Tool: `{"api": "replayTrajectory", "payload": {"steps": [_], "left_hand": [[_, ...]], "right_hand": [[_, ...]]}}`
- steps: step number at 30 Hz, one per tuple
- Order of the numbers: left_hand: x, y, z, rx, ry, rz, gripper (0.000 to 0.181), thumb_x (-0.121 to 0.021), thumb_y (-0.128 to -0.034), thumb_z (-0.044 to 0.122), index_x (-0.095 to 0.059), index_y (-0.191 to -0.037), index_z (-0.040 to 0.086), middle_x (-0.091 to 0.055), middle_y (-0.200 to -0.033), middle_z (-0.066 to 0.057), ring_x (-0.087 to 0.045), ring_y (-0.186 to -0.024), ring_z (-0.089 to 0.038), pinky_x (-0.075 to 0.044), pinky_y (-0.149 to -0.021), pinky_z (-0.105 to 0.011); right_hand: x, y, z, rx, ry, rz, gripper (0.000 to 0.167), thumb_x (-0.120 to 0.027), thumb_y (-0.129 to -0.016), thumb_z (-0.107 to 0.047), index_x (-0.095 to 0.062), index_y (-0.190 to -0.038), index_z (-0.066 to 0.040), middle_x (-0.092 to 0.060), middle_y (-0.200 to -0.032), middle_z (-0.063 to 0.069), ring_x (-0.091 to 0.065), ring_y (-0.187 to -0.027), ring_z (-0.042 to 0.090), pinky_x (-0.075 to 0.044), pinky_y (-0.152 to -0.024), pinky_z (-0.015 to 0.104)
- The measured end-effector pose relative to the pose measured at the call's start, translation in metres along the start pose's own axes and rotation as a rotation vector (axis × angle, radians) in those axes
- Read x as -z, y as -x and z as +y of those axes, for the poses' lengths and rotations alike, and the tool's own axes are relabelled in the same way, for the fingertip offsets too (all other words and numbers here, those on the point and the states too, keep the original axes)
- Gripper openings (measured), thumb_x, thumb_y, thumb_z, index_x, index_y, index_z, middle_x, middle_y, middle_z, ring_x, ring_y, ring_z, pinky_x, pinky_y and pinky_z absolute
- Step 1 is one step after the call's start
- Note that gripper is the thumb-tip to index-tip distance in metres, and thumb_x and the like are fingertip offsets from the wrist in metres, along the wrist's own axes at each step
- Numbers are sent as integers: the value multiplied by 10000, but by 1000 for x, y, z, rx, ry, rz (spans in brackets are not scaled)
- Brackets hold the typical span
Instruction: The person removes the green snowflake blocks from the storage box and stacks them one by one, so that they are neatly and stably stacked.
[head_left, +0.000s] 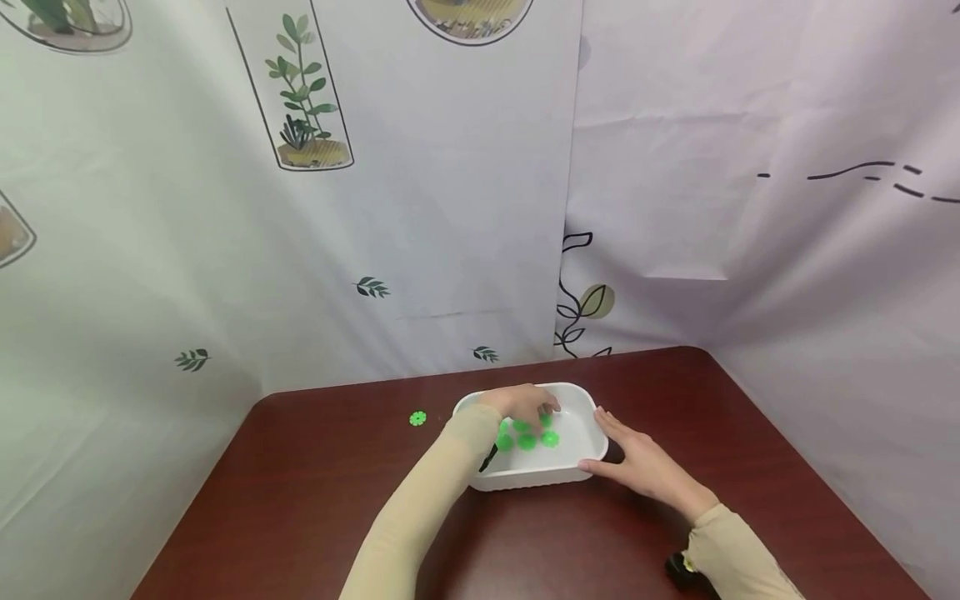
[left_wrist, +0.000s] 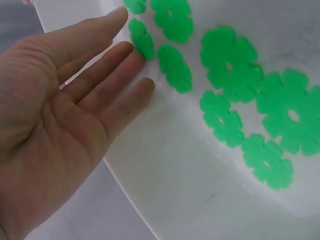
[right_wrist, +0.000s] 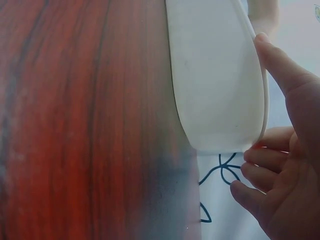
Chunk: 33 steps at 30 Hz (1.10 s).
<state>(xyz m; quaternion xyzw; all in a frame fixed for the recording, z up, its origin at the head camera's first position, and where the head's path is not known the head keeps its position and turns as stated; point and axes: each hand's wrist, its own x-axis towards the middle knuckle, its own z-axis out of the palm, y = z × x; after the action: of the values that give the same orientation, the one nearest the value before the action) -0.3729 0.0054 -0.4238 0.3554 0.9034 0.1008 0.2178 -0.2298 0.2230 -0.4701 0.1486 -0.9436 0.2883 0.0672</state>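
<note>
At the near right of the desk point(head_left: 322, 517), a black object point(head_left: 681, 571) is partly covered by the right sleeve point(head_left: 738, 554). Farther in, a white tray point(head_left: 528, 479) is set toward the far edge, nearer the far right corner than the far left one. Its right end is spanned by the right hand point(head_left: 641, 458): thumb and fingers are spread wide, the thumb laid against the rim near the tray's near right corner and the fingers along its end.

The tray's left end is crossed by the left sleeve point(head_left: 423, 496), with a black strap point(head_left: 488, 457) seen at the wrist. The left hand point(head_left: 522, 403) is held over the tray, its fingers extended and slightly parted; nothing is gripped by it. Below and beside it, several green flower pieces point(head_left: 551, 438) are spread over the tray's floor, mostly in its left and middle part. A lone piece point(head_left: 417, 418) is seen on the desk near the far edge, left of the tray. Beyond that edge, the background is filled by pale cloth point(head_left: 465, 217), printed with leaves and potted plants.
</note>
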Motion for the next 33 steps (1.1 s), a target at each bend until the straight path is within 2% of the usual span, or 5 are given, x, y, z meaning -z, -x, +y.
{"api": "replayTrajectory", "payload": {"steps": [8,14,18,29,33], "left_hand": [[0,-6,3,-14,-45,37,551,-727,-825,0,-657,-1325,222,-650,-1205,71,-556,-1058,-59,-440,-927,-219],[-7,-9,5,-67,-107,51,535,-688,-861,-25,-662,-1345,203,-639,-1312,90,-547,-1202,-45,-398,-1041,-214],[-10,-10,7,-87,-141,68,490,-714,-871,-2,-677,-1325,177,-647,-1313,77,-545,-1249,-74,-376,-1078,-223],[-12,-12,8,-108,-198,79,360,-768,-873,92,-736,-1227,156,-696,-1194,51,-597,-1123,-69,-424,-1018,-209],[-13,-14,10,-99,-182,80,252,-785,-860,123,-748,-1107,146,-694,-1047,65,-598,-959,-65,-465,-919,-207]], "right_hand": [[3,-3,1,9,11,27,994,-696,-834,-662,-404,-1524,-8,-359,-1565,228,-421,-1384,428,-418,-1046,571],[2,-1,0,-4,-5,4,1013,-698,-825,-670,-392,-1531,-12,-350,-1571,225,-407,-1394,429,-409,-1050,580],[0,0,-1,-1,-1,11,1005,-700,-826,-667,-402,-1526,-10,-360,-1565,227,-416,-1388,428,-415,-1045,578],[0,0,-1,-6,0,8,1005,-695,-826,-674,-399,-1531,-22,-357,-1569,219,-421,-1387,420,-419,-1047,571],[0,0,0,0,-3,12,1006,-692,-827,-677,-402,-1527,-15,-359,-1568,220,-415,-1393,416,-414,-1052,568]]}}
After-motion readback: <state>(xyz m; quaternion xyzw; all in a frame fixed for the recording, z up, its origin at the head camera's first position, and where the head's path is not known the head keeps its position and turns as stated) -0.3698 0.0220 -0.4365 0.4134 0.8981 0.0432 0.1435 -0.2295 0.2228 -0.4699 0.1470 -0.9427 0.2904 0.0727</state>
